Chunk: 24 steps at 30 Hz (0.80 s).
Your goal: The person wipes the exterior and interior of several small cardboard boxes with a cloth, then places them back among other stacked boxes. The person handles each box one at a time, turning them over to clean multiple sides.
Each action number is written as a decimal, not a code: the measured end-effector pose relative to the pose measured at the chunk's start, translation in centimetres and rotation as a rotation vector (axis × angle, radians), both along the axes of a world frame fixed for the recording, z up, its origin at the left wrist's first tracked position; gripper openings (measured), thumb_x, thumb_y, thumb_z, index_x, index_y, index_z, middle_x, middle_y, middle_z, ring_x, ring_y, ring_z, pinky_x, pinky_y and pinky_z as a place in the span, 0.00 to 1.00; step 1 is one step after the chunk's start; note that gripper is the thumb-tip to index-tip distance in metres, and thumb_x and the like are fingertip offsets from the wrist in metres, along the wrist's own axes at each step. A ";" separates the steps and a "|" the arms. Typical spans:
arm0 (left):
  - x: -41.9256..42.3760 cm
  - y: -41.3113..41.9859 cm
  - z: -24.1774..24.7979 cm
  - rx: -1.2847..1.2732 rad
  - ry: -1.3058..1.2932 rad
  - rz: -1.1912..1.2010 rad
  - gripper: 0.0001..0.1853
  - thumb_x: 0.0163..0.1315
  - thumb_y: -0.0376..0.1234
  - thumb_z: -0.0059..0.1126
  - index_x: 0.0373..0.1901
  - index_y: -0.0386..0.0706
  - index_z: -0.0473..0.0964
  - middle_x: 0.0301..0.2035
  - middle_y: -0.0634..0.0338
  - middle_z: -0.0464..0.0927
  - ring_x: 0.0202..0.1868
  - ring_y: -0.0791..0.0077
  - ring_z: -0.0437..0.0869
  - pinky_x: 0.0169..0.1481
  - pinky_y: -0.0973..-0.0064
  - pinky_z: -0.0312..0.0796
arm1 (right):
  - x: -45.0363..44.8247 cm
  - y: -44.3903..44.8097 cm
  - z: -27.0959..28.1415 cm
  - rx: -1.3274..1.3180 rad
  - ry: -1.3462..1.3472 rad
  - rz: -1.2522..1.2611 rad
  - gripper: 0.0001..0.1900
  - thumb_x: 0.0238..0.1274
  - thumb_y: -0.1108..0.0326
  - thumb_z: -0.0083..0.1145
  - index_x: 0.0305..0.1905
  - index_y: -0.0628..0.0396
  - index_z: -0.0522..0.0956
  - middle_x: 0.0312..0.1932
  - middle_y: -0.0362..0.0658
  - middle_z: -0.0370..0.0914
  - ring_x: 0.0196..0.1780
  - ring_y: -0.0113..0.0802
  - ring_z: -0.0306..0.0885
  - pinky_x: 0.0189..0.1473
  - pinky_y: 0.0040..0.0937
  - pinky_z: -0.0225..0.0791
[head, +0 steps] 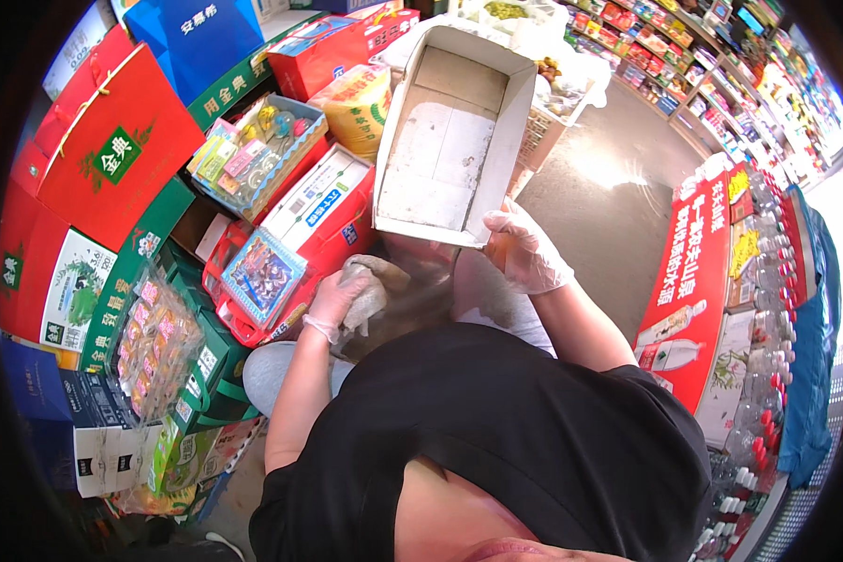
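My right hand (527,249), in a thin clear glove, grips the lower right corner of a shallow white cardboard box (442,151). The box is tilted with its inside facing me; dark specks and smudges mark its bottom. At the lower left, my gloved left hand (341,298) holds a crumpled pale cloth (365,295), apart from the box. Close beside that hand, a blue-edged spiral notebook (263,274) lies on red packaging.
Red gift bags (123,147), a box of small toys (260,154) and a yellow sack (355,105) crowd the left. White crates (541,133) stand beyond the cardboard box. Bottled drinks (759,316) line the right, with stocked shelves (646,42) farther back.
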<state>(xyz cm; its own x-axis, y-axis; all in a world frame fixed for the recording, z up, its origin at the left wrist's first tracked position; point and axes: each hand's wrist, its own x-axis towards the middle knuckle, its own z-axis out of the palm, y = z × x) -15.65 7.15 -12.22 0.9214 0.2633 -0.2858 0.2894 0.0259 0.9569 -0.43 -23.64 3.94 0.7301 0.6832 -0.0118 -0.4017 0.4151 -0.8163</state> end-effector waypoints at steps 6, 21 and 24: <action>0.1 1.5 -2.1 -0.073 -0.038 0.015 0.18 0.75 0.41 0.70 0.56 0.36 0.86 0.47 0.59 0.89 0.48 0.73 0.89 0.55 0.70 0.80 | 1.1 -4.6 1.2 0.050 -0.050 -0.149 0.36 0.69 0.68 0.63 0.80 0.63 0.66 0.74 0.50 0.76 0.77 0.41 0.74 0.81 0.41 0.66; -0.2 0.5 -1.8 -0.069 0.066 0.030 0.26 0.70 0.44 0.77 0.59 0.35 0.84 0.50 0.58 0.89 0.49 0.72 0.89 0.57 0.70 0.81 | 10.2 -17.9 -15.6 -0.432 0.131 -0.728 0.17 0.67 0.61 0.74 0.53 0.49 0.78 0.48 0.36 0.80 0.50 0.27 0.79 0.55 0.40 0.78; 0.0 1.0 -3.4 -0.039 0.103 0.021 0.28 0.70 0.46 0.78 0.61 0.35 0.83 0.50 0.60 0.88 0.50 0.73 0.88 0.60 0.71 0.80 | 11.1 -19.6 -20.8 -0.637 0.231 -0.773 0.19 0.65 0.58 0.77 0.53 0.48 0.79 0.44 0.36 0.82 0.44 0.28 0.80 0.45 0.37 0.78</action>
